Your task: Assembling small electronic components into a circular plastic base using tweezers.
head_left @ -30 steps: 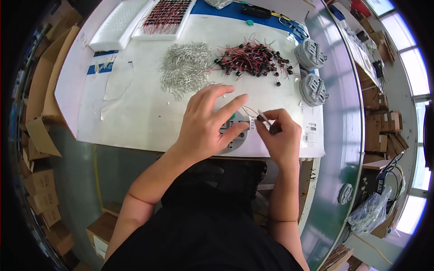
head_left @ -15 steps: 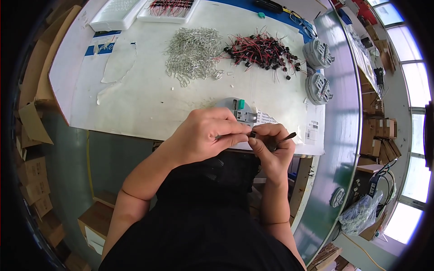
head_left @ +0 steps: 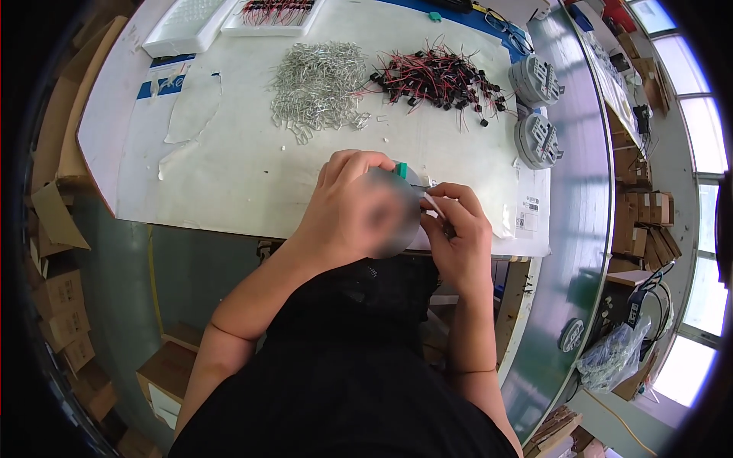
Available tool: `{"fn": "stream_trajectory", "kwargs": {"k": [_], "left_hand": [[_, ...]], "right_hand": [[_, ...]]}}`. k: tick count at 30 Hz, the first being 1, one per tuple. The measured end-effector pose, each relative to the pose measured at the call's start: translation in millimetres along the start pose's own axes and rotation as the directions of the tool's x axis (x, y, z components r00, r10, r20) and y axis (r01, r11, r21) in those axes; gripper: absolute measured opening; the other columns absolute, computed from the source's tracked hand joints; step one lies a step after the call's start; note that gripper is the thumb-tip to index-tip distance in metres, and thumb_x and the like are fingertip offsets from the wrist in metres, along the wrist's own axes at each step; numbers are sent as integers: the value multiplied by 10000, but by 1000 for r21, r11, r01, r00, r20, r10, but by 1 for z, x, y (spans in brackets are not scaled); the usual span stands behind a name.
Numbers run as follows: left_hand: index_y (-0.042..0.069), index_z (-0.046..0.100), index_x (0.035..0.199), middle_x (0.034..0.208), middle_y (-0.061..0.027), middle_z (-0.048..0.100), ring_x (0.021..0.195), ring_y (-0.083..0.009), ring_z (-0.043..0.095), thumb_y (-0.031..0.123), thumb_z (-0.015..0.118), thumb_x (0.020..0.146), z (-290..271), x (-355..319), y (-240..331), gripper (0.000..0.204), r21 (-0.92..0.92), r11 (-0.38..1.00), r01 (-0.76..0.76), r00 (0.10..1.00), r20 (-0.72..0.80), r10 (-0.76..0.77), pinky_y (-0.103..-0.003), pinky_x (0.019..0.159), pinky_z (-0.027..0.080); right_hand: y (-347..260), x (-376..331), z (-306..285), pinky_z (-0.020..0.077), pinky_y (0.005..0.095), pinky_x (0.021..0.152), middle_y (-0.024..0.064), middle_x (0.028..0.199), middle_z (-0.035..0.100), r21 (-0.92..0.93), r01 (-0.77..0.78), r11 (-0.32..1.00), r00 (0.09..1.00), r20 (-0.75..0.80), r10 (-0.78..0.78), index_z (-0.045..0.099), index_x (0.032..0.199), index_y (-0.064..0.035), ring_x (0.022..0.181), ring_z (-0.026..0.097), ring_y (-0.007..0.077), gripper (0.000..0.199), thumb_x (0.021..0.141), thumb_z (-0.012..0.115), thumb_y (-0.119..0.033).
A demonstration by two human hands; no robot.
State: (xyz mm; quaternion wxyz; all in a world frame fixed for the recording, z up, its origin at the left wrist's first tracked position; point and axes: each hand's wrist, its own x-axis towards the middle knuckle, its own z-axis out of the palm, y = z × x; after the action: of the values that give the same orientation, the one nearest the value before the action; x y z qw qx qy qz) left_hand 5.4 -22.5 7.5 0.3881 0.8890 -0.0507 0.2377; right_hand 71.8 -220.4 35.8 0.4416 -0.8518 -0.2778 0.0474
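Note:
My left hand (head_left: pixel 336 210) is bent over a round grey fixture (head_left: pixel 413 180) near the table's front edge. Its upper fingertips reach beside a green block (head_left: pixel 401 170) on that fixture. A blurred patch covers the lower fingers and part of the fixture, so what they grip is hidden. My right hand (head_left: pixel 464 240) is closed at the fixture's right side, thumb and fingers pinching a thin pale strip (head_left: pixel 435 204) whose kind I cannot make out. Beyond the hands lie a heap of bent silvery wire pieces (head_left: pixel 317 88) and a pile of small black parts with red wires (head_left: pixel 439 80).
Two round grey fixtures (head_left: pixel 537 80) stand at the table's right edge. At the far left are a white tray (head_left: pixel 187 27) and a second white tray (head_left: pixel 271 29) with red-wired parts. Cardboard boxes (head_left: pixel 65 301) are stacked left of the table.
My left hand has shifted up against the fixture, its fingers now near the green block. My right hand has turned toward the fixture; the dark-tipped piece that stuck out from it no longer shows.

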Motion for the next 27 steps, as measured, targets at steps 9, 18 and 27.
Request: {"fn": "stream_trajectory", "kwargs": {"k": [9, 18, 27], "left_hand": [[110, 728, 932, 1307, -83, 636, 1257, -325, 546, 131, 827, 797, 10, -3, -9, 168, -63, 991, 119, 992, 42, -116, -442, 1074, 443], [151, 732, 913, 1302, -43, 639, 1256, -307, 541, 158, 836, 772, 14, 0, -3, 176, -14, 981, 196, 980, 44, -195, -449, 1068, 443], [157, 749, 917, 1297, -22, 639, 1273, -298, 539, 193, 854, 746, 15, -3, -7, 204, -54, 976, 209, 977, 63, -205, -450, 1070, 443]], "right_hand": [[-4, 7, -1, 556, 369, 631, 8, 1121, 705, -289, 129, 949, 989, 111, -100, 777, 1016, -69, 761, 723, 242, 210, 817, 787, -3], [15, 6, -1, 562, 366, 615, 25, 1083, 712, -72, 134, 988, 986, 111, -126, 768, 1020, -73, 733, 722, 250, 228, 810, 759, 16], [-18, 7, 1, 557, 306, 622, 57, 1082, 740, -426, 230, 875, 971, 159, -178, 753, 972, 2, 714, 705, 180, 149, 839, 779, 65]]}}
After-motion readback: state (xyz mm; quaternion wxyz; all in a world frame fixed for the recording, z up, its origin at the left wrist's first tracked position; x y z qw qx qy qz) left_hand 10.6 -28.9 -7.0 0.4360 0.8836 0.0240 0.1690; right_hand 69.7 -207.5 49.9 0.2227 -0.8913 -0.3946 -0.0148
